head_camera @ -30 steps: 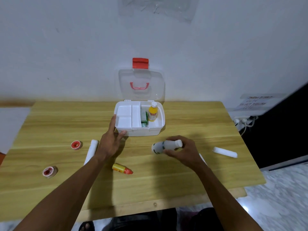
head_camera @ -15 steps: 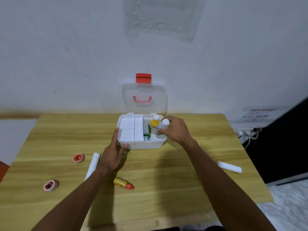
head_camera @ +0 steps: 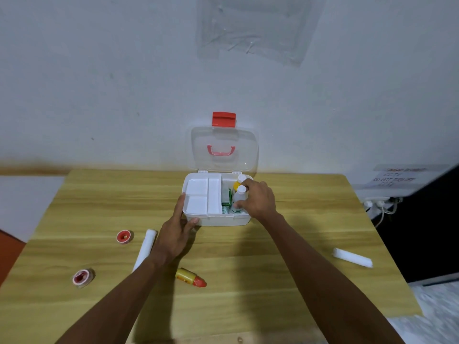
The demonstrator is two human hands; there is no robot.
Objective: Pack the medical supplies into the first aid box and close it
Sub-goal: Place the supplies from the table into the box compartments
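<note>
White first aid box (head_camera: 224, 219) sat open on wooden bench (head_camera: 248, 281), right hand (head_camera: 258, 198) fingers gripped white bottle (head_camera: 239, 198) upright in right compartment, left hand (head_camera: 177, 233) fingers spread against box's front-left corner.

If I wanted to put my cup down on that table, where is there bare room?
The back left of the table, behind the tape rolls, is bare. So is the stretch right of the box, behind the white roll, and the near middle between the arms. It is crowded around the left hand, where another white roll and a small yellow bottle lie.
</note>
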